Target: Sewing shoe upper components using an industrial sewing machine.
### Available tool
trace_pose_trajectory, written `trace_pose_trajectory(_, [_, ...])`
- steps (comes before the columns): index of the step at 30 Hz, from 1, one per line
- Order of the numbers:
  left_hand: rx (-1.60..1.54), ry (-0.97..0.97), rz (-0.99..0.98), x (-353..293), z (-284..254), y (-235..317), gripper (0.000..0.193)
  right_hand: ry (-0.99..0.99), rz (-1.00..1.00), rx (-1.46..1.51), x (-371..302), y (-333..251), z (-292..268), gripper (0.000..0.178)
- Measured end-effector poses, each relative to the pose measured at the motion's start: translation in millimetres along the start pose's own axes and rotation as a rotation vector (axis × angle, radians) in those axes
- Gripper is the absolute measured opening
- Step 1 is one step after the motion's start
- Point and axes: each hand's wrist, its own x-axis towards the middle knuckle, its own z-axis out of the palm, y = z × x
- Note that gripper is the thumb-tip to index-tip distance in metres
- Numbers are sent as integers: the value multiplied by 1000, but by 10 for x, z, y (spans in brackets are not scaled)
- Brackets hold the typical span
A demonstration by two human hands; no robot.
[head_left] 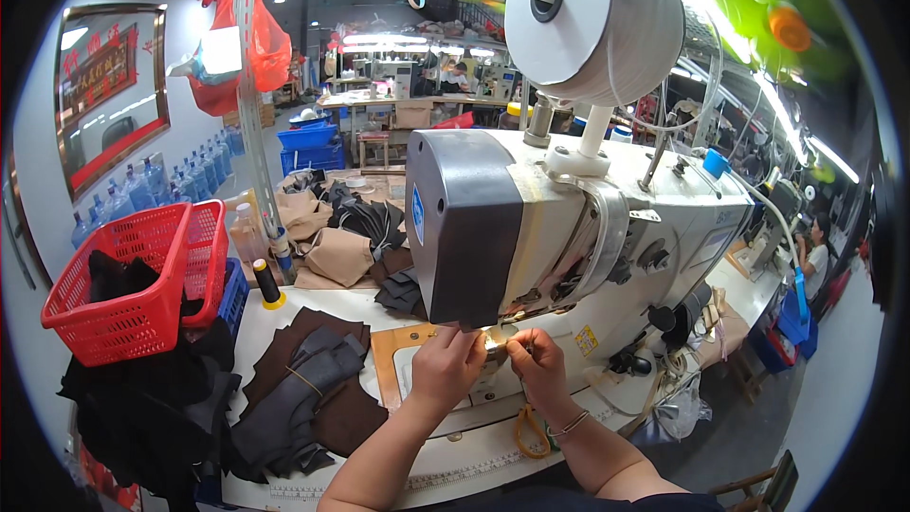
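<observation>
Both my hands meet under the head of a large white and dark grey sewing machine [464,218], in the lamplight around its needle area. My left hand [445,367] is closed in a pinch at the left of the lit spot. On the right of that spot, my right hand [542,370] pinches with thumb and forefinger. What either hand holds is too small or hidden to make out. Yellow-handled scissors [531,431] lie just below my right hand. Left of my hands, stacks of dark brown [346,417] and black cut pieces [294,398] spread over the white tabletop [445,484].
A big white thread spool [607,24] tops the machine. At left stand red baskets [118,294] with black material, beside a yellow-based black thread cone [268,284]. Tan and black pieces [341,256] are heaped behind. A ruler strip [474,469] runs along the table's front edge. Other people work farther off.
</observation>
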Motion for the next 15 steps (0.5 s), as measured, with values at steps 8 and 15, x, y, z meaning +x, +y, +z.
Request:
trace_pose_trajectory(8, [30, -20, -4, -6, -7, 7, 15, 105, -204, -319, 65, -94, 68, 8])
trace_pose_trajectory(15, [48, -14, -2, -14, 4, 13, 10, 110, -618, -754, 219, -118, 123, 14])
